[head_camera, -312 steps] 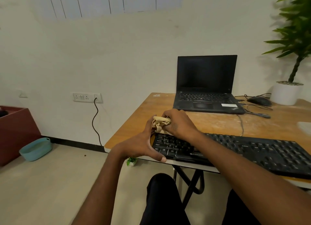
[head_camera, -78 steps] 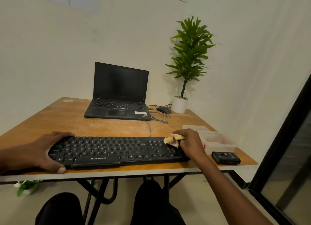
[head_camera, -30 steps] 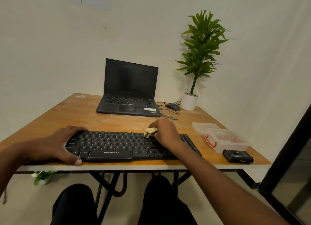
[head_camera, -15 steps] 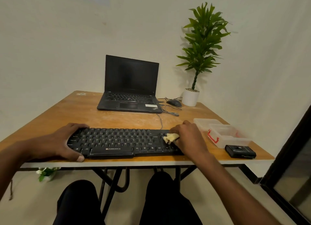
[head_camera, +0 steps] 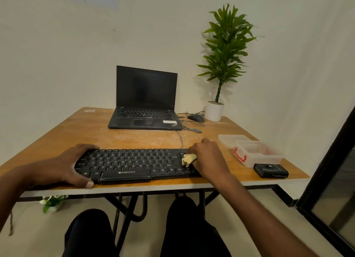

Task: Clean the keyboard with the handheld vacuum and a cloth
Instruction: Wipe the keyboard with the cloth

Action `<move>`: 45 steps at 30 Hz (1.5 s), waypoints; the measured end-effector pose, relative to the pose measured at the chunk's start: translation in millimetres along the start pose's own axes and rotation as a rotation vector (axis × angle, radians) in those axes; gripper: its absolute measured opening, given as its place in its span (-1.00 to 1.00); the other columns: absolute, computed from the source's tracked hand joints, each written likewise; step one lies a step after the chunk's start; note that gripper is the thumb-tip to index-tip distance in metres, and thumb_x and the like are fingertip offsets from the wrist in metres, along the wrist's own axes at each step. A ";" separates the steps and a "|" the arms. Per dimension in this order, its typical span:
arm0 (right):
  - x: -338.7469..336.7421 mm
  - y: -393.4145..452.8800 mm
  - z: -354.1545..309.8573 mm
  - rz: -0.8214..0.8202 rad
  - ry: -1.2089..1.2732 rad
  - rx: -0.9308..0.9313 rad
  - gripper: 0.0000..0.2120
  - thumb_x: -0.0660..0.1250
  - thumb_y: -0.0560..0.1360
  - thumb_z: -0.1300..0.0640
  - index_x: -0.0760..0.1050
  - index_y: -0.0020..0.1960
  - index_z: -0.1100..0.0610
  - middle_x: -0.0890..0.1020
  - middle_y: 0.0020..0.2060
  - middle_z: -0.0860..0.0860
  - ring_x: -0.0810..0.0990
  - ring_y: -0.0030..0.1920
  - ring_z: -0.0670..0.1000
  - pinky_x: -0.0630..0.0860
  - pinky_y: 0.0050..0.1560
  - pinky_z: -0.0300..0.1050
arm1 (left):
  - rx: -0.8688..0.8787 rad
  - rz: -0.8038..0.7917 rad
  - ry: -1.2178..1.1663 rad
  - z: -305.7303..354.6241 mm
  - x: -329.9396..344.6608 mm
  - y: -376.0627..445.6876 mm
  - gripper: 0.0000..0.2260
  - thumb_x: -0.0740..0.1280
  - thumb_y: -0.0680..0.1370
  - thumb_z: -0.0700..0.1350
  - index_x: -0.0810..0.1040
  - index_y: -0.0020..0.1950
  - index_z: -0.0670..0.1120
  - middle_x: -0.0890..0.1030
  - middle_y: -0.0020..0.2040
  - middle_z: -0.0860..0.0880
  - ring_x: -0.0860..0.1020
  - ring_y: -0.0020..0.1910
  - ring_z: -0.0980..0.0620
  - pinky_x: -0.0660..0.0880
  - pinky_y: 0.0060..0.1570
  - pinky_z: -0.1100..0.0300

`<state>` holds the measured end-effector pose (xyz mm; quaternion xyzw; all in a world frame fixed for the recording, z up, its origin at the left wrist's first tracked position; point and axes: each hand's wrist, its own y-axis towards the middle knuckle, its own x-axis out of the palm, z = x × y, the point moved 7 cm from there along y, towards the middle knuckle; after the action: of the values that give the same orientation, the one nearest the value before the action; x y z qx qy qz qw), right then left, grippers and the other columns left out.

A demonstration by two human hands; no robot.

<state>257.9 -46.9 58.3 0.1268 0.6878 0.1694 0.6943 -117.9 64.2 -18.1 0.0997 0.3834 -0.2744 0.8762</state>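
Left hand (head_camera: 67, 166) curled round the left end of the flat black plastic keyboard (head_camera: 134, 163), right hand (head_camera: 208, 157) pinching a crumpled beige cloth (head_camera: 188, 159) onto its right-end keys, wooden table (head_camera: 134, 139)

A wooden table (head_camera: 80, 131) with a pale front edge is seen carrying all items. A black keyboard (head_camera: 134, 165) lies along its near edge, gripped at one end by the left hand (head_camera: 65, 168); the right hand (head_camera: 208, 158) rests on the other end. Beyond the left hand, an open laptop (head_camera: 146, 103) is set at the far side. Beyond the right hand, a mouse (head_camera: 196, 118) and white-potted plant (head_camera: 221, 64) are noted. Just outboard of the right hand, a clear plastic box (head_camera: 257, 154), its lid (head_camera: 230, 139) and a small black device (head_camera: 270, 170) are placed.
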 end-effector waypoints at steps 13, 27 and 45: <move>-1.4 -2.7 -23.8 -0.034 0.034 -0.062 -0.63 0.45 0.50 0.19 0.63 0.26 -0.09 0.65 0.09 -0.02 0.45 0.12 0.07 0.43 0.09 0.00 | 0.016 -0.013 0.035 5.1 -0.2 -1.3 0.08 0.65 0.07 0.45 0.24 0.49 0.28 0.29 0.40 0.29 0.40 0.33 0.15 0.47 0.29 0.10; -2.6 -11.4 2.5 -0.011 0.246 0.103 -0.55 0.41 0.46 0.37 0.68 0.19 -0.08 0.66 0.07 -0.07 0.51 0.15 0.04 0.47 0.12 -0.04 | 0.016 -0.019 0.035 5.7 2.2 -2.1 0.02 0.63 0.07 0.46 0.24 0.43 0.36 0.28 0.39 0.31 0.39 0.33 0.15 0.48 0.26 0.15; -8.2 -43.7 59.4 0.170 0.218 0.510 -0.52 0.46 0.49 0.25 0.57 0.34 -0.08 0.64 0.18 0.05 0.57 0.11 0.04 0.60 0.06 -0.02 | 0.014 -0.028 0.045 -3.1 0.1 2.5 0.02 0.64 0.09 0.45 0.23 0.45 0.38 0.27 0.41 0.29 0.39 0.35 0.13 0.49 0.34 0.03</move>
<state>319.8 -86.6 49.2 0.3356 0.7658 0.0612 0.5451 -118.3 67.4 -20.3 0.1066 0.4027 -0.2870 0.8626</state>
